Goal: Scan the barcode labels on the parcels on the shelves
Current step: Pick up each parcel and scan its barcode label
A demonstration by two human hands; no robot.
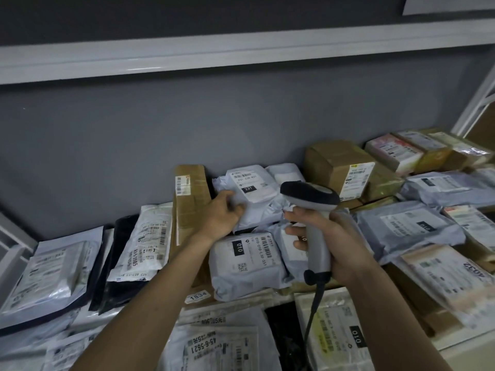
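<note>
Grey scanner (310, 207) — within right fingers (296, 231)

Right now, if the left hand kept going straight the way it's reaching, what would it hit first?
The left hand already grips the white poly parcel marked 231, so that parcel comes first. Beyond it lies another white bag, then the grey wall, though depth is hard to judge.

Grey wall (107, 145) behind; white shelf board (241, 53) runs above hand level; white diagonal frame brace (474, 108) upper right. Dim light.
</note>
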